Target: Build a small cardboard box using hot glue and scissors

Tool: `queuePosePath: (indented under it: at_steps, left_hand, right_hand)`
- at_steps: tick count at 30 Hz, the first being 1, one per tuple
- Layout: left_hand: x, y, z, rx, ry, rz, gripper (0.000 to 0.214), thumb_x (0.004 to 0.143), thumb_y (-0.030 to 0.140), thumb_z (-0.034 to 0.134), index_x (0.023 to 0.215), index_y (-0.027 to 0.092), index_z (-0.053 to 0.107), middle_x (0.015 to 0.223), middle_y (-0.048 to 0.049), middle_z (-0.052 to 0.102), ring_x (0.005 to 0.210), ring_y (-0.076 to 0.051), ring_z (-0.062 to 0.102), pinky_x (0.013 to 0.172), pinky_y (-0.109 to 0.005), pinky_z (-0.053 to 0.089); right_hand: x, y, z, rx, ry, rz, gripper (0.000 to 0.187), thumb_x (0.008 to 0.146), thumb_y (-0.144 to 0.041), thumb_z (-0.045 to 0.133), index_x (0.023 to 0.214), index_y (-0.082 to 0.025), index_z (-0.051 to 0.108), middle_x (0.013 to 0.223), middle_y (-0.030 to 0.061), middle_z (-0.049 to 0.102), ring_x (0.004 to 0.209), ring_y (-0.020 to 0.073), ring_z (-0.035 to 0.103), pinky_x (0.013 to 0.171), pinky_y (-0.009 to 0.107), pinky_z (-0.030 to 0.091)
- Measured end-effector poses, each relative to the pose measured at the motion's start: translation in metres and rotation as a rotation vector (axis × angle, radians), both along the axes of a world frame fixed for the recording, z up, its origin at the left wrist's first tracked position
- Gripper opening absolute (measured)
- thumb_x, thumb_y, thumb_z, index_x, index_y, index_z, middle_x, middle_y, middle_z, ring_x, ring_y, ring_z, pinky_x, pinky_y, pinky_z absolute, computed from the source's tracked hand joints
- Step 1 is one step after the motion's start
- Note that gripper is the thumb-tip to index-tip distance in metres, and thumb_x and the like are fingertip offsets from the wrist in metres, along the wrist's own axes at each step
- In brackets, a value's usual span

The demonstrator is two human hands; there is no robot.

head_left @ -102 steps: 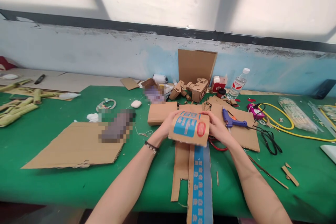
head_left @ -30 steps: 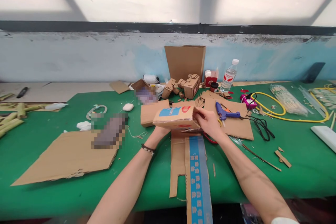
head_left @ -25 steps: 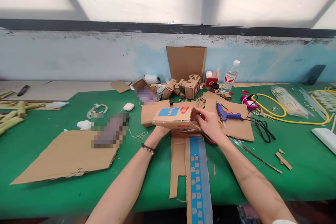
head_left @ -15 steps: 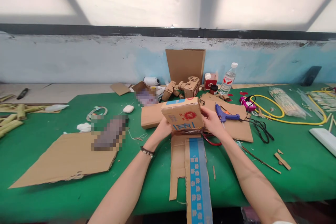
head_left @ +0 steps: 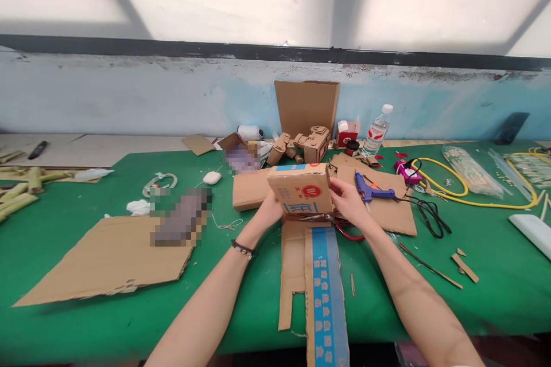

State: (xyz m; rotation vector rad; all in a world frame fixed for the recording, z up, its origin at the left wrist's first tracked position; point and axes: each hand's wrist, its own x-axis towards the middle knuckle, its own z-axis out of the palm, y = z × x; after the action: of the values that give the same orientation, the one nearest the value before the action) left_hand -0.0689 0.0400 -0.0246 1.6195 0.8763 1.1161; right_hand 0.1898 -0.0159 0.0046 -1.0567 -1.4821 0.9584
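Note:
I hold a folded piece of printed cardboard (head_left: pixel 301 189) with a red round logo and blue marks, raised a little above the green table (head_left: pixel 86 206). My left hand (head_left: pixel 267 210) grips its left edge and my right hand (head_left: pixel 346 202) grips its right edge; both are closed on it. Under it lies a long cardboard strip with a blue printed band (head_left: pixel 325 292) that runs off the table's front edge. Red-handled scissors (head_left: pixel 346 230) lie just below my right hand.
A large flat cardboard sheet (head_left: pixel 107 258) lies at the left. A blue glue gun (head_left: pixel 372 190) rests on cardboard at the right, near black cable (head_left: pixel 433 218) and yellow tubing (head_left: pixel 465 192). A cardboard model (head_left: pixel 314 143), an upright cardboard panel (head_left: pixel 306 104) and a water bottle (head_left: pixel 376 130) stand at the back.
I have turned the printed cardboard piece in both hands: its blue-label face tipped away, and the face with the red logo now points at me. Both hands stay on its edges.

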Motion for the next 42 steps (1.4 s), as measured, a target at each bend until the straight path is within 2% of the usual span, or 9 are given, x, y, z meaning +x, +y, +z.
queuePosePath:
  at_steps: [3, 6, 11, 16, 19, 27, 31, 36, 42]
  left_hand:
    - [0.004, -0.005, 0.013, -0.051, 0.027, -0.035, 0.067, 0.090, 0.064, 0.088, 0.136, 0.015, 0.082, 0.148, -0.0207, 0.083, 0.143, -0.047, 0.076, 0.126, -0.065, 0.061]
    - [0.007, -0.009, 0.022, -0.036, 0.031, -0.061, 0.059, 0.093, 0.063, 0.085, 0.127, 0.016, 0.085, 0.143, -0.0175, 0.086, 0.140, -0.043, 0.078, 0.123, -0.058, 0.064]
    - [0.009, -0.014, 0.028, -0.058, 0.002, -0.072, 0.058, 0.092, 0.063, 0.085, 0.123, 0.014, 0.086, 0.133, -0.0176, 0.089, 0.128, -0.041, 0.083, 0.112, -0.052, 0.071]
    - [0.009, -0.018, 0.027, -0.001, -0.026, 0.035, 0.048, 0.089, 0.056, 0.088, 0.116, 0.017, 0.088, 0.129, -0.0145, 0.091, 0.125, -0.041, 0.084, 0.110, -0.053, 0.072]
    - [0.008, -0.017, 0.024, 0.036, -0.051, 0.087, 0.049, 0.085, 0.055, 0.090, 0.118, 0.019, 0.089, 0.132, -0.0129, 0.090, 0.129, -0.042, 0.083, 0.114, -0.055, 0.070]
    - [0.007, -0.012, 0.027, -0.046, -0.012, -0.047, 0.067, 0.078, 0.062, 0.099, 0.124, 0.015, 0.087, 0.129, -0.0190, 0.090, 0.128, -0.045, 0.083, 0.109, -0.057, 0.072]
    - [0.008, -0.012, 0.027, -0.001, -0.026, -0.012, 0.068, 0.078, 0.060, 0.097, 0.129, 0.017, 0.086, 0.136, -0.0179, 0.088, 0.132, -0.046, 0.082, 0.113, -0.058, 0.070]
    - [0.009, -0.013, 0.021, -0.001, -0.018, 0.043, 0.054, 0.076, 0.056, 0.096, 0.113, 0.018, 0.089, 0.121, -0.0144, 0.092, 0.123, -0.045, 0.084, 0.110, -0.060, 0.071]
    - [0.011, -0.010, 0.013, -0.034, -0.066, 0.105, 0.063, 0.077, 0.057, 0.094, 0.126, 0.018, 0.086, 0.134, -0.0142, 0.090, 0.130, -0.045, 0.082, 0.114, -0.061, 0.069]
  right_hand:
    - [0.005, 0.003, 0.002, -0.014, 0.020, 0.064, 0.054, 0.099, -0.063, 0.076, 0.136, -0.024, 0.082, 0.114, 0.0080, 0.090, 0.106, 0.0289, 0.085, 0.094, 0.043, 0.072]
    - [0.008, 0.003, 0.005, -0.010, 0.025, 0.074, 0.051, 0.098, -0.062, 0.078, 0.133, -0.025, 0.084, 0.116, 0.0072, 0.090, 0.115, 0.0302, 0.084, 0.105, 0.047, 0.070]
    - [0.005, -0.002, 0.007, -0.001, 0.018, 0.063, 0.050, 0.098, -0.063, 0.078, 0.130, -0.025, 0.086, 0.110, 0.0065, 0.090, 0.111, 0.0308, 0.083, 0.097, 0.044, 0.071]
    - [-0.003, -0.012, 0.008, 0.040, 0.012, 0.004, 0.045, 0.106, -0.059, 0.070, 0.130, -0.024, 0.085, 0.123, 0.0077, 0.089, 0.114, 0.0307, 0.080, 0.098, 0.042, 0.067]
    - [-0.008, -0.017, 0.009, 0.047, 0.017, -0.020, 0.043, 0.108, -0.056, 0.068, 0.130, -0.024, 0.085, 0.121, 0.0072, 0.089, 0.112, 0.0302, 0.080, 0.100, 0.042, 0.066]
    - [-0.005, -0.007, 0.012, -0.010, 0.038, 0.052, 0.051, 0.098, -0.065, 0.079, 0.124, -0.022, 0.087, 0.111, 0.0075, 0.090, 0.106, 0.0295, 0.082, 0.088, 0.039, 0.070]
    - [-0.007, -0.007, 0.008, -0.030, 0.022, 0.072, 0.050, 0.095, -0.063, 0.081, 0.120, -0.020, 0.089, 0.108, 0.0072, 0.090, 0.101, 0.0291, 0.083, 0.088, 0.041, 0.070]
    - [-0.012, -0.010, 0.002, -0.023, 0.002, 0.009, 0.044, 0.096, -0.057, 0.080, 0.116, -0.019, 0.090, 0.108, 0.0071, 0.090, 0.101, 0.0303, 0.082, 0.090, 0.042, 0.069]
    - [-0.011, -0.008, -0.002, -0.030, -0.037, -0.023, 0.035, 0.096, -0.052, 0.079, 0.107, -0.020, 0.091, 0.098, 0.0046, 0.089, 0.099, 0.0316, 0.082, 0.087, 0.041, 0.069]
